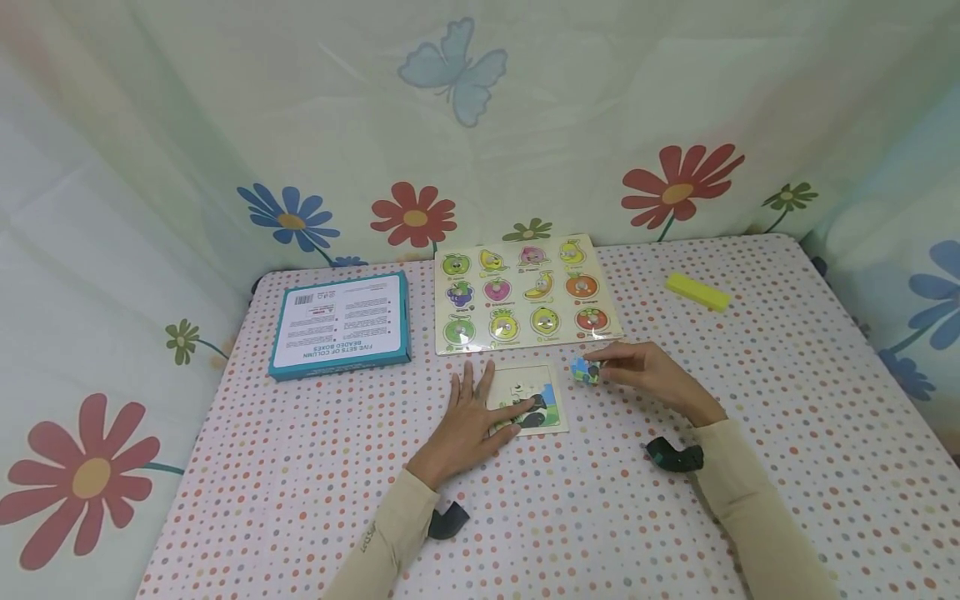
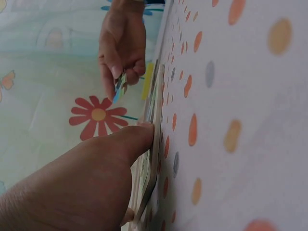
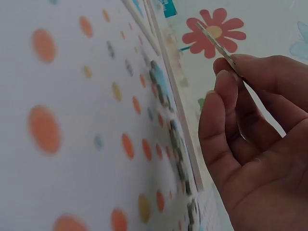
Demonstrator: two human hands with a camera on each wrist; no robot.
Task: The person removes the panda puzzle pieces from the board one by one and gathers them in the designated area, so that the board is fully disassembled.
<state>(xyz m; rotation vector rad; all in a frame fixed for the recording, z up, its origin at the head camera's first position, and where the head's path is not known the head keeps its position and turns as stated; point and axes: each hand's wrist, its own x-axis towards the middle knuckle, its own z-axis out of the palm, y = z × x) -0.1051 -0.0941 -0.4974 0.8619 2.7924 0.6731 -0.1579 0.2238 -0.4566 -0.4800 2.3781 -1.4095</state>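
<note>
In the head view a small square jigsaw board [image 1: 562, 421], with part of a black-and-white animal picture in it, lies on the dotted cloth. My left hand [image 1: 463, 427] rests on its left side, fingers spread and mostly straight, covering part of the picture. To the right of the board, my right hand [image 1: 654, 372] pinches a thin jigsaw piece [image 3: 219, 48] between thumb and fingers. The left wrist view also shows this held piece [image 2: 118, 90], raised off the table. Several loose pieces [image 3: 178, 151] lie on the cloth near the right hand in the right wrist view.
Behind the jigsaw board lies a larger fruit puzzle board [image 1: 525, 296]. A teal and white box [image 1: 337, 325] is at the back left, and a yellow bar [image 1: 697, 292] at the back right. Dark curved pieces [image 1: 675, 456] sit by both wrists. A flowered curtain [image 1: 525, 150] surrounds the table.
</note>
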